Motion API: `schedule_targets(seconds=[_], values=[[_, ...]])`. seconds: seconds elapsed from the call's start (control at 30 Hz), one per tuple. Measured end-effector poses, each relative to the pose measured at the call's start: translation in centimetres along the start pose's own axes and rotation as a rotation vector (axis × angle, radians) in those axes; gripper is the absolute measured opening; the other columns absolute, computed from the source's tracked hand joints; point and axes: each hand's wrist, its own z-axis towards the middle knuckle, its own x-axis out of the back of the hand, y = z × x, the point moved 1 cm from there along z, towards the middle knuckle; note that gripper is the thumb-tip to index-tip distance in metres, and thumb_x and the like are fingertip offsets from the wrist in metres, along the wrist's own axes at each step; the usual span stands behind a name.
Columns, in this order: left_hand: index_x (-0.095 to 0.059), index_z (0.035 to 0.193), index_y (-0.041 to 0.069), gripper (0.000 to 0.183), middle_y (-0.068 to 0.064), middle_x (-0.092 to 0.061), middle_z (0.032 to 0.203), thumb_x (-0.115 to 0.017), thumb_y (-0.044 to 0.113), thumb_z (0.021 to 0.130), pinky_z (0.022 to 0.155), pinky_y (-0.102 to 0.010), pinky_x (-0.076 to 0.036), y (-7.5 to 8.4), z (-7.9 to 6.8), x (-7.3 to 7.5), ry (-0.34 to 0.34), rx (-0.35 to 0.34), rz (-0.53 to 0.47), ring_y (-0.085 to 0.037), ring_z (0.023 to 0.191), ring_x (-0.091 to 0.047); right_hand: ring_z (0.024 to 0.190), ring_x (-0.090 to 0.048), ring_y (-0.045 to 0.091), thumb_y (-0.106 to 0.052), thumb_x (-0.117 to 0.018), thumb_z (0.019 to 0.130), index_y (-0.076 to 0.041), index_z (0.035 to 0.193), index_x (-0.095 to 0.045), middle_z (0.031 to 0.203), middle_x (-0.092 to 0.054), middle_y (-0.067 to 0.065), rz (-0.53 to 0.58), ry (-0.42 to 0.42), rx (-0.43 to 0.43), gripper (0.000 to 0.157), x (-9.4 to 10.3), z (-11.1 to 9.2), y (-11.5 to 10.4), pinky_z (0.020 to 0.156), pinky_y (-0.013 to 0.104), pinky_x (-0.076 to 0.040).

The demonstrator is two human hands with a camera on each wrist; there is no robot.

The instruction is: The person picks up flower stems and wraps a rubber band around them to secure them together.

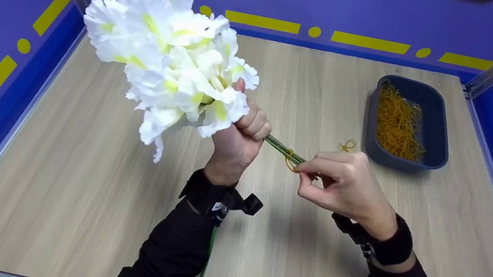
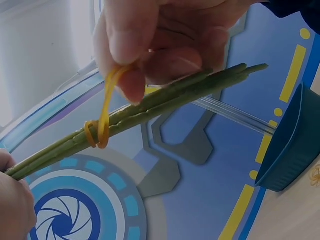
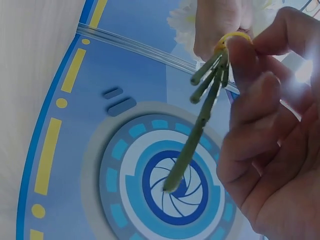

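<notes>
A bunch of white artificial flowers with yellow-green marks is held up by my left hand, its fingers curled round the green stems just below the blooms. Around the stems, partway down, a yellow rubber band is looped, and one loop of it is pulled out to the side. My right hand pinches that loop between thumb and index finger, close to the stem ends. In the right wrist view, the cut stem ends fan out at different lengths, one much longer than the others.
A dark blue-grey bin at the back right holds a heap of yellow rubber bands. One loose rubber band lies on the wooden table beside it. Blue printed panels border the table at the back and sides.
</notes>
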Motion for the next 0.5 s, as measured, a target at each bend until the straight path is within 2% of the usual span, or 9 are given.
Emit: schedule_targets(seconds=[0.07, 0.1, 0.2, 0.23, 0.37, 0.5], values=[[-0.022, 0.064, 0.017, 0.048, 0.009, -0.017, 0.053, -0.032, 0.025, 0.111, 0.042, -0.019, -0.008, -0.2, 0.0, 0.0, -0.005, 0.010, 0.023, -0.005, 0.045, -0.010, 0.046, -0.042, 0.001, 0.003, -0.070, 0.072, -0.012, 0.083, -0.078, 0.065, -0.062, -0.008, 0.017, 0.037, 0.004, 0.021, -0.1, 0.1, 0.0, 0.040, 0.013, -0.031], [-0.023, 0.064, 0.018, 0.050, 0.009, -0.017, 0.052, -0.041, 0.027, 0.109, 0.042, -0.019, -0.008, -0.3, -0.1, 0.0, -0.009, 0.015, 0.032, -0.005, 0.045, -0.010, 0.046, -0.042, 0.002, 0.004, -0.069, 0.071, -0.012, 0.082, -0.078, 0.065, -0.062, -0.007, 0.029, 0.055, 0.012, 0.021, -0.2, 0.1, 0.0, 0.040, 0.013, -0.032], [-0.033, 0.064, 0.019, 0.048, 0.008, -0.016, 0.053, -0.062, 0.035, 0.099, 0.043, -0.019, -0.008, -0.4, -0.1, 0.0, -0.014, 0.022, 0.032, -0.005, 0.046, -0.010, 0.045, -0.043, 0.004, 0.005, -0.068, 0.070, -0.011, 0.080, -0.078, 0.063, -0.061, -0.006, 0.076, 0.113, 0.051, 0.020, -0.5, 0.3, 0.0, 0.040, 0.015, -0.033], [-0.035, 0.065, 0.020, 0.047, 0.008, -0.016, 0.053, -0.065, 0.036, 0.097, 0.043, -0.019, -0.008, -0.4, -0.1, 0.0, -0.014, 0.022, 0.029, -0.005, 0.046, -0.009, 0.044, -0.043, 0.005, 0.005, -0.068, 0.069, -0.010, 0.079, -0.078, 0.062, -0.061, -0.006, 0.093, 0.129, 0.067, 0.020, -0.6, 0.3, 0.0, 0.040, 0.015, -0.034], [-0.032, 0.065, 0.019, 0.050, 0.007, -0.015, 0.053, -0.066, 0.036, 0.097, 0.042, -0.019, -0.008, -0.4, -0.1, 0.0, -0.020, 0.012, 0.013, -0.005, 0.046, -0.009, 0.043, -0.041, 0.006, 0.004, -0.068, 0.071, -0.008, 0.078, -0.078, 0.059, -0.058, -0.005, 0.139, 0.223, 0.120, 0.017, -0.9, 0.5, -0.2, 0.041, 0.016, -0.032], [-0.029, 0.064, 0.018, 0.052, 0.007, -0.014, 0.052, -0.065, 0.037, 0.098, 0.041, -0.020, -0.008, -0.4, -0.1, -0.1, -0.032, -0.003, 0.035, -0.006, 0.045, -0.009, 0.042, -0.039, 0.007, 0.002, -0.067, 0.073, -0.006, 0.075, -0.077, 0.057, -0.057, -0.004, 0.184, 0.306, 0.112, 0.013, -1.1, 0.5, -0.1, 0.041, 0.016, -0.030]])
